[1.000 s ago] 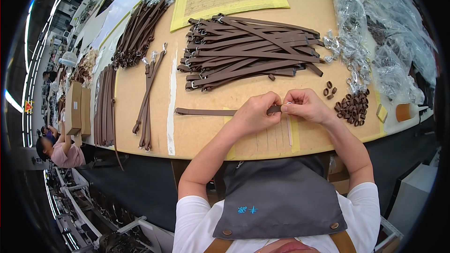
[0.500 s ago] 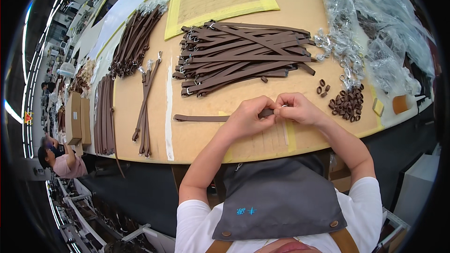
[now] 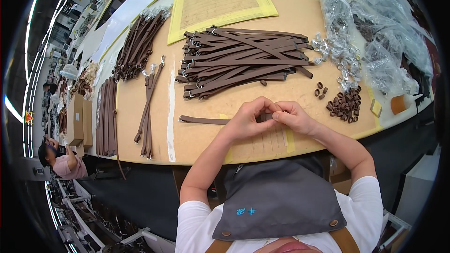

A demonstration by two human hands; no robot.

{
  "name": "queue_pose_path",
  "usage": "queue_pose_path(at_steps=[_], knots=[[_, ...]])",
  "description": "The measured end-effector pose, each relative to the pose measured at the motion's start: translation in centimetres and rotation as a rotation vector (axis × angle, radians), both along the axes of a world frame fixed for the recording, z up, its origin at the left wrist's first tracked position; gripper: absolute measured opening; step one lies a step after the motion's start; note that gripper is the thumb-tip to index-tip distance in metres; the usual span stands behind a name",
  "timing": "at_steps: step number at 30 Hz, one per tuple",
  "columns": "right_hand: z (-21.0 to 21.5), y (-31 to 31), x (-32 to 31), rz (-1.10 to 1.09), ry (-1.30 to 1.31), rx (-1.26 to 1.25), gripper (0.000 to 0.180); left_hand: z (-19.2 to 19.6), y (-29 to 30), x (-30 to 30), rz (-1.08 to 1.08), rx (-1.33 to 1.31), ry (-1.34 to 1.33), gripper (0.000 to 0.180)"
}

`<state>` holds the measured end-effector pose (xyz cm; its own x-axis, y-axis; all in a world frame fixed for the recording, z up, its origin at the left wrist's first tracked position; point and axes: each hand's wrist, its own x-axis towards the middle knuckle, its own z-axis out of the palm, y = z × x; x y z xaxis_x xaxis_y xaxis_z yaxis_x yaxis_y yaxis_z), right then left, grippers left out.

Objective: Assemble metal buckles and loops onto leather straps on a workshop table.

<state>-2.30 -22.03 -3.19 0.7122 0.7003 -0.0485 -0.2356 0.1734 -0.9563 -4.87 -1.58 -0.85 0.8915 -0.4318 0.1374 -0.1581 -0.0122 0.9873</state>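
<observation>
A brown strap (image 3: 204, 120) lies flat on the table, its buckle end at the left and its other end inside my hands. My left hand (image 3: 251, 119) curls its fingers and thumb round that end. Pinching at the same spot, my right hand (image 3: 296, 117) touches the left fingertips. The fingers cover most of the strap's tip, so any small part there cannot be made out. Just beyond my hands a wide pile of brown straps (image 3: 243, 61) with silver buckles is heaped, with one small brown loop (image 3: 263, 83) by its near edge.
Brown keeper loops (image 3: 344, 104) are heaped to the right, near metal snap hooks (image 3: 349, 72) and clear plastic bags (image 3: 389, 42). An orange-brown bottle (image 3: 400, 104) stands at the right edge. More straps (image 3: 149, 112) lie left. A yellow-edged board (image 3: 222, 2) is behind. Another person (image 3: 68, 161) works far left.
Both hands have stayed together on the strap's end, with the fingers shifted and the right hand slightly nearer the left. The strap's buckle end has moved a little to the right.
</observation>
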Motion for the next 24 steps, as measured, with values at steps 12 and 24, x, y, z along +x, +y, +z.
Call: queue_pose_path(at_steps=[12, 24], knots=[[4.9, -1.5, 6.1, -0.196, -0.982, -0.428, 0.019, 8.5, 9.7, -3.9, 0.416, 0.767, -0.406, 0.022], [4.4, -2.8, 11.4, -0.3, -1.121, -0.896, 0.02, 1.1, 29.9, -4.6, 1.135, 1.13, -0.09, 0.023]])
